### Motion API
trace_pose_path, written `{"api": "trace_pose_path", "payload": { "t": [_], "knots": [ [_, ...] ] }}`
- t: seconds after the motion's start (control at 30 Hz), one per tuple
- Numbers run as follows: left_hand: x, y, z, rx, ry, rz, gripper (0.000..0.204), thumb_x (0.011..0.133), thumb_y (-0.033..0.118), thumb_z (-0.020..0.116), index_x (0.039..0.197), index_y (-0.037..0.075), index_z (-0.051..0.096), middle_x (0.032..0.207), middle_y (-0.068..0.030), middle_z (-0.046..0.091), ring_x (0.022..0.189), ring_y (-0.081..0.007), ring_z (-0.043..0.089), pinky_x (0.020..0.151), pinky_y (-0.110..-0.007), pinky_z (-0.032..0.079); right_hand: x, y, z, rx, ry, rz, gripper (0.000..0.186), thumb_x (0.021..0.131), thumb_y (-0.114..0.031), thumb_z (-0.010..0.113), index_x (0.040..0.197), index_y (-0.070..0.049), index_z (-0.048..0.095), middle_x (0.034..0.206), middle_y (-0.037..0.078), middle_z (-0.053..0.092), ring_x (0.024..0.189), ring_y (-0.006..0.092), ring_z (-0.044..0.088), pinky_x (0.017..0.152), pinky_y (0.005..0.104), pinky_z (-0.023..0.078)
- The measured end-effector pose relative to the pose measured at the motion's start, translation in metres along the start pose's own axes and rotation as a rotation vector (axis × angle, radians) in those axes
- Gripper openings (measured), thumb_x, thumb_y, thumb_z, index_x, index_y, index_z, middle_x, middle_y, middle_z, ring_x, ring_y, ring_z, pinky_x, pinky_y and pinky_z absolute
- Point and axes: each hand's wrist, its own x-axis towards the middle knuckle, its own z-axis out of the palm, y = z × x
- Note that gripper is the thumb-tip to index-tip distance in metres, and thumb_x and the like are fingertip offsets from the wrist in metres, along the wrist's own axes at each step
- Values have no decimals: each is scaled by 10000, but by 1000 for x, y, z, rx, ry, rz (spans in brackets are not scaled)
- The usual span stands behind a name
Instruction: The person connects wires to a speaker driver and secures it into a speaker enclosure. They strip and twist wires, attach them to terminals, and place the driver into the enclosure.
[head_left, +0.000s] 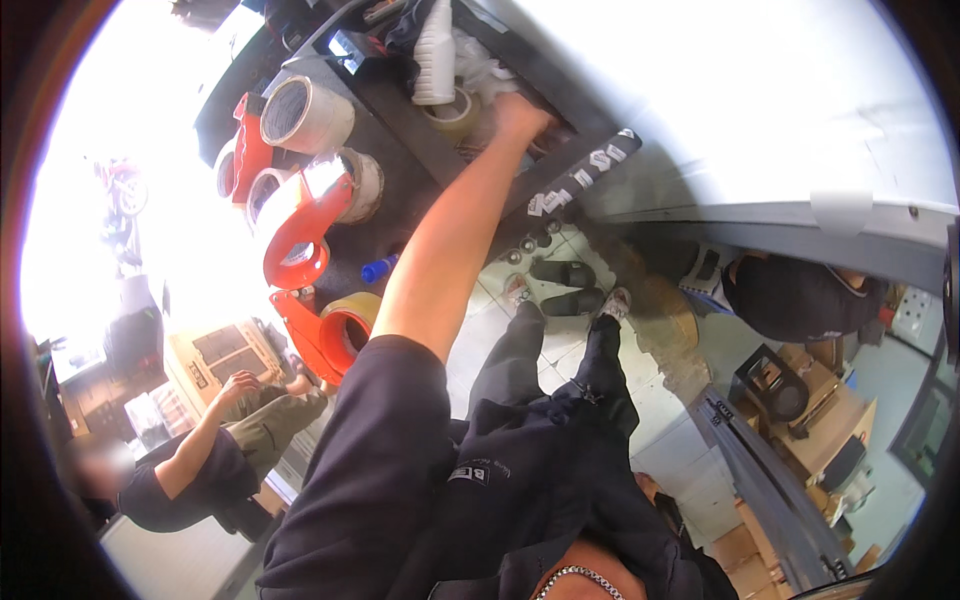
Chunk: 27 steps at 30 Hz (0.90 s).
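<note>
Counter (402, 205), dark, toward the upper left; open compartment (538, 82) set at its right side. Left hand (520, 118) reaches down into this compartment, forearm bare below a dark sleeve (390, 400). Fingers are mostly hidden; cannot tell whether they grasp anything. Right hand out of view, state cannot be told. Nearest the left hand, inside the compartment: pale tape roll (453, 114) just beside it, white ribbed bottle (434, 60) leaning by the roll, crumpled clear plastic (482, 72) behind. On the counter, left of the forearm: orange-red tape dispensers (335, 208), a wide whitish tape roll (325, 118), and a blue-capped item (378, 270). Black strip (625, 145) with white labels lies along the compartment's near side. Seated person (190, 470) at lower left.
</note>
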Motion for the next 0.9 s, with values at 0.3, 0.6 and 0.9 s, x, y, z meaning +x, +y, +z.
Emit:
{"api": "trace_pose_path", "payload": {
  "t": [0.3, 0.6, 0.9],
  "knots": [
    [-61, -6, -32, -76, -196, 306, 457, 751, 265, 768, 1016, -82, 634, 927, -176, 682, 818, -244, 676, 717, -341, 544, -12, -22, 105, 246, -222, -336, 253, 878, -111, 600, 1115, -25, 573, 852, 76, 645, 662, 119, 589, 527, 285, 480],
    [-63, -44, -39, 369, -58, 681, 425, 766, 199, 612, 1188, 166, 649, 1095, -157, 668, 866, -265, 667, 786, -351, 524, -17, 110, 102, 695, -86, -207, 319, 894, -201, 630, 1155, -57, 520, 898, 105, 644, 685, 177, 622, 557, 334, 532],
    [-174, 9, -34, 264, 419, 846, 432, 831, 265, 482, 1169, 46, 639, 1153, -199, 627, 1080, -363, 589, 965, -433, 433, -66, 273, 97, 1025, 156, -136, 277, 892, -195, 585, 1140, -77, 556, 938, 77, 640, 747, 181, 619, 623, 336, 523]
  ]
}}
